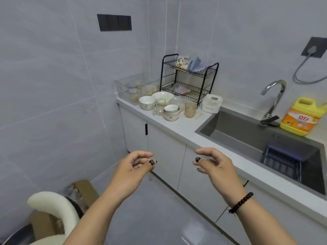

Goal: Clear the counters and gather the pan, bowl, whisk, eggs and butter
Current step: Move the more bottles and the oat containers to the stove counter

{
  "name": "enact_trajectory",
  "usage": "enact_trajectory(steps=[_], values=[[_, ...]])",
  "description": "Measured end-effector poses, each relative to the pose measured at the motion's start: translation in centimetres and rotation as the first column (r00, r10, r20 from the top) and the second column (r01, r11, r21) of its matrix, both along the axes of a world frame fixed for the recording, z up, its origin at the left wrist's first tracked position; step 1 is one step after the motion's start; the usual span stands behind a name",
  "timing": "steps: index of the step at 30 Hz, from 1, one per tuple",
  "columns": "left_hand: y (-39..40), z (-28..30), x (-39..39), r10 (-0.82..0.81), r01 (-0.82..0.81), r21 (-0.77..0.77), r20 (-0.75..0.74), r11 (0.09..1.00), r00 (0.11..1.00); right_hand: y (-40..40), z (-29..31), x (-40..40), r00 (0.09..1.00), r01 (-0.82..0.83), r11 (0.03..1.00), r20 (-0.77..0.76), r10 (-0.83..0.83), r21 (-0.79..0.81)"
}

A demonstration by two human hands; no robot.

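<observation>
Both my hands hover in front of the cabinet doors, below the counter edge, holding nothing. My left hand (137, 162) has loosely curled fingers; my right hand (215, 161) mirrors it. On the far end of the white counter (184, 129) stand a white bowl (147, 102), a wide shallow bowl (161, 96), a stack of small bowls (171, 112), a glass cup (160, 106) and a cloudy jar (190, 109). I see no pan, whisk, eggs or butter.
A black two-tier rack (190, 80) and a clear bin of jars (136, 87) stand in the corner. A white container (211, 103) sits by the grey sink (247, 131), which has a faucet (275, 99), a yellow detergent jug (300, 116) and a drain basket (284, 161). A cream chair (53, 204) and cardboard boxes (83, 191) are at lower left.
</observation>
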State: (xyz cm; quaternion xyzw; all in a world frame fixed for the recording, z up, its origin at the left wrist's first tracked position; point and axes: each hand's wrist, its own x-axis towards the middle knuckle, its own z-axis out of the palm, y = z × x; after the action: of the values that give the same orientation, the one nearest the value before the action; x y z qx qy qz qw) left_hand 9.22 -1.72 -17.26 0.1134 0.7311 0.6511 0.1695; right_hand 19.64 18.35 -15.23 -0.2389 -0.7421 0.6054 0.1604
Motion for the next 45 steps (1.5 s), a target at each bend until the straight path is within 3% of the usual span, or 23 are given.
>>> enact_trajectory(steps=[8,15,32,38,45], values=[[1.9,1.0,-16.5,0.037,-0.038,0.024,0.042,0.999,0.998,2.1,1.3,-18.1,1.0,-0.022,1.0,-0.012,0.022,0.009],[3.2,2.2,-26.4,0.074,-0.073,-0.015,0.034,0.997,0.997,3.4,1.1,-29.0,0.996,-0.085,0.995,-0.031,0.084,-0.048],[12.0,1.6,-54.1,0.2,-0.196,-0.126,0.017,0.972,0.98,14.3,-1.3,-61.5,0.977,-0.211,0.972,-0.046,0.208,-0.099],[12.8,1.1,-61.5,0.241,-0.235,-0.13,0.035,0.963,0.97,15.1,-2.7,-68.4,0.96,-0.274,0.961,0.044,0.275,-0.041],[14.2,-1.4,-73.6,0.163,-0.156,-0.157,0.037,0.975,0.986,16.9,-3.8,-75.7,0.986,-0.159,0.987,0.054,0.16,-0.027]])
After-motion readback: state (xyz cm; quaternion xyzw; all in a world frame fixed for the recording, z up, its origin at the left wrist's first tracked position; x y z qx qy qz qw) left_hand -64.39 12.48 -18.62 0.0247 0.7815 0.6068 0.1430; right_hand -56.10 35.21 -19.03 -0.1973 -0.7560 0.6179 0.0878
